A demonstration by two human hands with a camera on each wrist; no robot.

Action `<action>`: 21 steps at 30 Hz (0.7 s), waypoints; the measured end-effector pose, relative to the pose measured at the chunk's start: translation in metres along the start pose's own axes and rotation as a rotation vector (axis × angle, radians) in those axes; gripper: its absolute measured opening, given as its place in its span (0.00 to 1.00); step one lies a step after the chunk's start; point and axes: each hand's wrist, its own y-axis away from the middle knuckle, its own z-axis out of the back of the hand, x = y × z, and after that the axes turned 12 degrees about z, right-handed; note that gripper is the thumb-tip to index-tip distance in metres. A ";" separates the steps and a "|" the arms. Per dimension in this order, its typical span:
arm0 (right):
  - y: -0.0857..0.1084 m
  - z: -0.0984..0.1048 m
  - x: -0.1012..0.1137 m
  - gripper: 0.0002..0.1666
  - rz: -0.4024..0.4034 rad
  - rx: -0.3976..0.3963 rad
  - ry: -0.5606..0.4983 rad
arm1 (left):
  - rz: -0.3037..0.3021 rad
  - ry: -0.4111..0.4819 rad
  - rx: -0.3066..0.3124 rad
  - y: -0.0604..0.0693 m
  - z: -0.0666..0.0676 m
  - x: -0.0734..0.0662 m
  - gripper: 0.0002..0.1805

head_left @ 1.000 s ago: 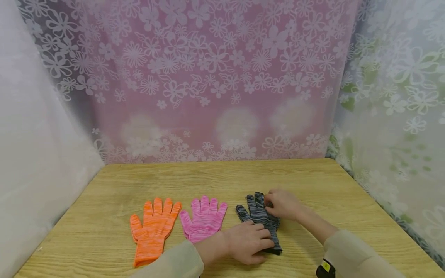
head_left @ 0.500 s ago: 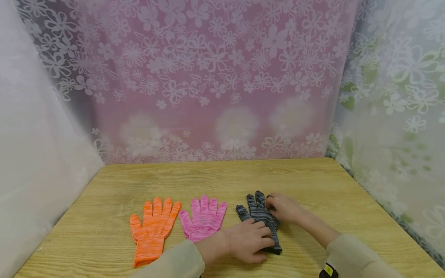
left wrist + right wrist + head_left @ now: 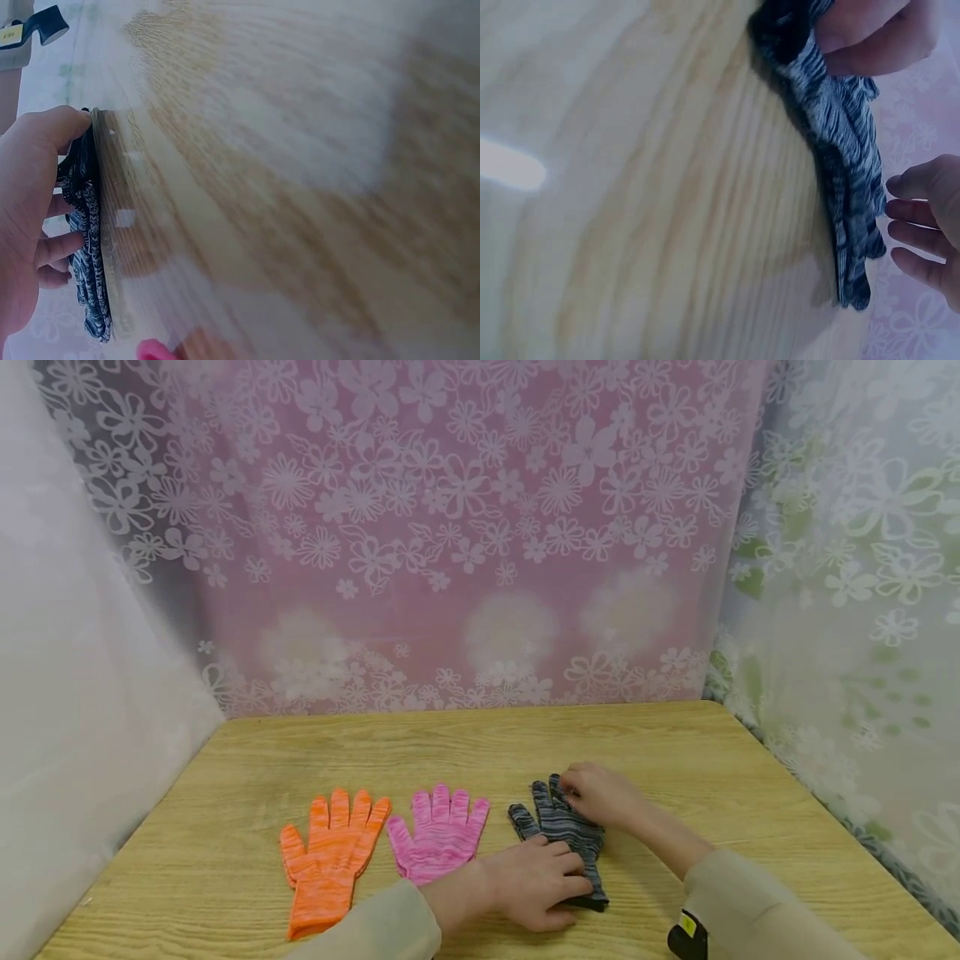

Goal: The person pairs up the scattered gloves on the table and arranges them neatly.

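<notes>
A black-and-grey knitted glove (image 3: pixel 570 831) lies flat on the table in the head view, fingers pointing away. My left hand (image 3: pixel 536 885) rests on its lower palm and cuff. The left wrist view has that hand's thumb (image 3: pixel 67 124) at the cuff end and its fingers spread over the glove (image 3: pixel 88 217). Over the glove's upper fingers is my right hand (image 3: pixel 603 795). In the right wrist view my right hand's fingers (image 3: pixel 922 240) are fairly straight, beside the glove's fingers (image 3: pixel 851 232), without a grip on them; exact contact is unclear.
Left of the dark glove lie a pink glove (image 3: pixel 438 835), partly covered by my left forearm, and an orange glove (image 3: pixel 330 860). The wooden table (image 3: pixel 450 743) ends at a pink floral curtain (image 3: pixel 450 568). Pale sheets hang at both sides.
My right hand has shifted left and slightly away from me, from the glove's right edge onto its upper fingers. My left hand stays in place on the glove.
</notes>
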 end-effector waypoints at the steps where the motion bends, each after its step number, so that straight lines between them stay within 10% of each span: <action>1: -0.002 0.000 0.001 0.05 -0.003 0.004 -0.015 | -0.001 -0.001 -0.002 0.000 0.000 0.000 0.22; 21: -0.008 -0.018 0.005 0.08 0.040 -0.017 -0.017 | -0.003 0.028 -0.010 0.000 -0.003 0.000 0.22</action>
